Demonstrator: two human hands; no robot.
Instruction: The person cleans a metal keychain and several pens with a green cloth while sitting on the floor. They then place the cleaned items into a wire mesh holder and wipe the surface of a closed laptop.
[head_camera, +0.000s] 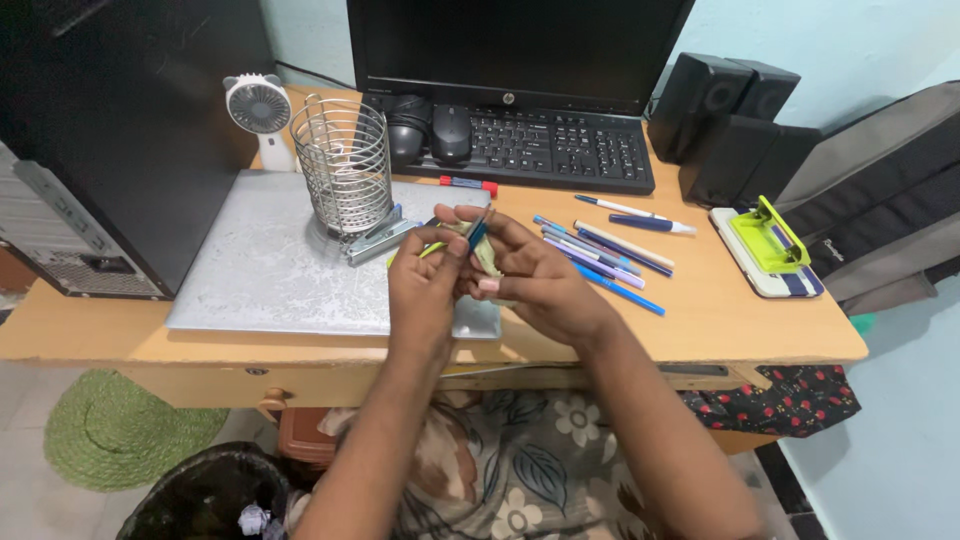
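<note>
Status of work, judged from the present layout: the wire mesh pen holder (345, 165) stands on the closed grey laptop (270, 265) at the left of the worktop (700, 320), and no pens can be made out inside it. A loose group of pens (600, 255), mostly blue and violet, lies on the bare worktop to the right of the hands. Two further pens (635, 215) lie farther back, near the keyboard (545, 145), and a small red-and-blue item (468, 184) lies just in front of it. If the pens are being gathered, that work is judged to be at an early stage, with most pens not yet collected.

The left hand (425, 285) is held over the near right part of the laptop. Its fingers (440, 240) are closed in a pinch on a yellow-green pen (425, 250), of which only a short length shows.

The right hand (530, 275) is placed just beside the left, touching it at the fingertips. Its fingers are curled around a blue pen (478, 232), which is held tilted, one end rising above the thumb. A pale object is also enclosed in this hand; its nature cannot be determined.

Both held pens are raised off the worktop, between the two hands, just right of a metal stapler (375, 240) lying at the foot of the holder.
</note>
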